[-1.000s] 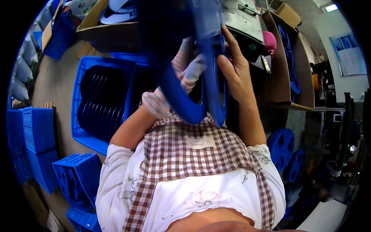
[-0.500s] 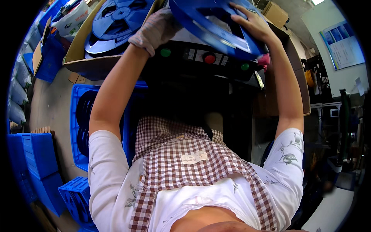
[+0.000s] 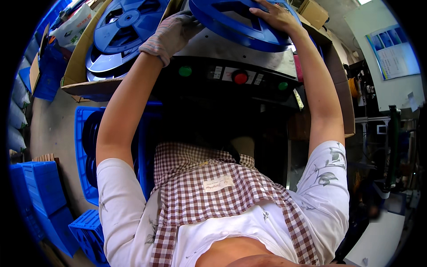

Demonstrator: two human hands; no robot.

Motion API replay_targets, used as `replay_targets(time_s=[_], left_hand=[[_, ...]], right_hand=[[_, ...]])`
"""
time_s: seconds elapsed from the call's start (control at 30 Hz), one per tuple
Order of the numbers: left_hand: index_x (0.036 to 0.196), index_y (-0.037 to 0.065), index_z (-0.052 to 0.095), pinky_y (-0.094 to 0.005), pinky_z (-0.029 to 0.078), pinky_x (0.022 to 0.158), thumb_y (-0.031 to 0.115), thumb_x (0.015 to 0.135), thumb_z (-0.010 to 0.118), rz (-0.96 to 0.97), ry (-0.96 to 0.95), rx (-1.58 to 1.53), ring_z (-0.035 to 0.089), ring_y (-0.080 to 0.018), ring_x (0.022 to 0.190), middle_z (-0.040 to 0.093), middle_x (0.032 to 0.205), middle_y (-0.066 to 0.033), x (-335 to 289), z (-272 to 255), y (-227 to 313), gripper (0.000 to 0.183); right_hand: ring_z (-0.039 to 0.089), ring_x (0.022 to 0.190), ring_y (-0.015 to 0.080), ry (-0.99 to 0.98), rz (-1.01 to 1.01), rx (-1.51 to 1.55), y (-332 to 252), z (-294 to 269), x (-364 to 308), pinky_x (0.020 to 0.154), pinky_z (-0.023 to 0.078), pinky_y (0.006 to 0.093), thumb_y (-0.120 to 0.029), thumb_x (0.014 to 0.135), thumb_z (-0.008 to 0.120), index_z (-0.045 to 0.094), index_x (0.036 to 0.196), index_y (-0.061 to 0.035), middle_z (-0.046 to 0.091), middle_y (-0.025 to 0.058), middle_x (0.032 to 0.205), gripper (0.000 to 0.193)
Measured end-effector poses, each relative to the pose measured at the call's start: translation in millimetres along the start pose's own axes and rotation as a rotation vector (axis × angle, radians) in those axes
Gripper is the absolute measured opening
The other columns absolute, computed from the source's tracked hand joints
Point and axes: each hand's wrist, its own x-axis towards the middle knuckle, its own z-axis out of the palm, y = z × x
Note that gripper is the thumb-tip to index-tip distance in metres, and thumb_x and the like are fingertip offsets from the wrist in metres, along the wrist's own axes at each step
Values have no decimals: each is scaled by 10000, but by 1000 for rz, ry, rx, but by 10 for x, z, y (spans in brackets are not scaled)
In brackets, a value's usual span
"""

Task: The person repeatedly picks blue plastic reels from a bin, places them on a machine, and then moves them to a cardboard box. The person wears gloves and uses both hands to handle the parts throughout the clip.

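A blue plastic reel (image 3: 229,32) with wide openings between its spokes is held over the metal top of a machine (image 3: 218,55) at the upper edge of the view. My left hand (image 3: 175,35), in a light knitted glove, grips its left rim; the fingertips are partly hidden there. On the right, my bare right hand (image 3: 276,17) is closed over the reel's upper face, its fingers hooked at an opening. The reel's far part runs out of the picture.
Other blue reels (image 3: 129,26) lie in an open cardboard box (image 3: 73,66) at left. Red (image 3: 240,77) and green (image 3: 185,71) buttons line the machine's front. Blue crates (image 3: 82,147) holding dark reels stand on the floor at left. Another cardboard box (image 3: 340,89) is beyond my right arm.
The reel has gone from tilted to flatter, shifting up and slightly left in view with both hands on it. More of the metal machine top shows beneath it.
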Motion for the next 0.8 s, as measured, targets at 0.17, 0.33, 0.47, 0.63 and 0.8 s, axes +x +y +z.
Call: replay_targets(time_s=[0.17,0.33,0.47,0.63,0.8], left_hand=[[1398,36,459,-302,443,1058,207,990,545,-346,365,655,575,-241,1204,617,1245,-159,-426,720,1218,451],[1390,-10,435,-365,460,1024,127,859,741,-119,483,969,570,-277,1183,573,1290,-213,-1178,698,751,628],[1395,4,417,-417,461,1011,148,804,785,-378,466,1169,540,-369,1207,544,1296,-245,-1174,778,601,712],[1397,10,408,-439,472,972,188,805,772,-400,431,1260,551,-423,1135,544,1259,-251,-1157,581,387,718],[1400,-1,395,-452,471,963,214,803,774,-304,545,1261,552,-431,1128,548,1261,-245,-1239,711,325,740]], right_hand=[[596,1163,352,512,-252,-113,629,266,-187,994,455,442,-697,914,399,450,1452,-296,581,195,1294,672],[640,1014,189,583,94,538,911,645,-1685,892,500,315,-230,786,804,555,1259,28,666,132,1085,593],[644,1032,222,385,334,539,1077,1367,-1952,896,499,327,-222,723,864,531,1264,8,669,132,1105,676],[631,1076,274,478,248,601,1186,1761,-1771,939,473,354,-194,716,862,547,1268,-11,655,173,1151,661],[623,1067,284,496,226,536,1258,1914,-1704,928,475,363,-240,750,844,541,1304,-29,646,171,1155,666]])
